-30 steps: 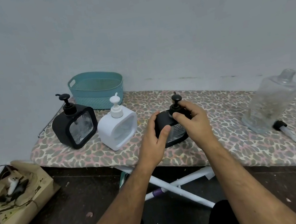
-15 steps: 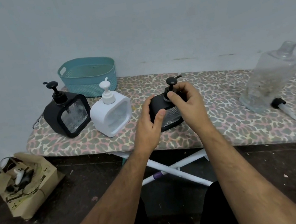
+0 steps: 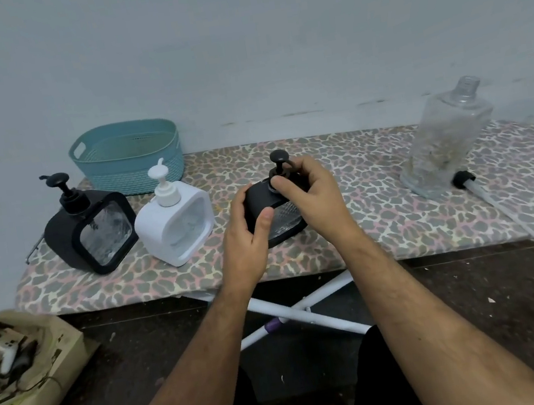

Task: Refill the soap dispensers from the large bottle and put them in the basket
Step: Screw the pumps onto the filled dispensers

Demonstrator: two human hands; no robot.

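Note:
A small black soap dispenser [image 3: 282, 221] stands on the leopard-print board [image 3: 382, 219] in the middle. My left hand [image 3: 249, 232] grips its left side, thumb on the clear front. My right hand [image 3: 313, 195] curls round the collar of its black pump [image 3: 279, 159]. To the left stand a white dispenser [image 3: 175, 226] and a larger black dispenser [image 3: 90, 232], both with pumps on. The teal basket [image 3: 127, 157] sits behind them at the wall. The large clear bottle [image 3: 447, 140] stands uncapped at the right, its pump with long tube [image 3: 502, 208] lying beside it.
The board's white crossed legs [image 3: 296, 312] show below the front edge. A brown paper bag [image 3: 24, 370] with cables lies on the dark floor at the left. A plain wall rises right behind the board.
My view has shifted so the board sits lower and wider in frame. My right hand has turned a little on the pump collar; my left hand keeps its hold on the dispenser body.

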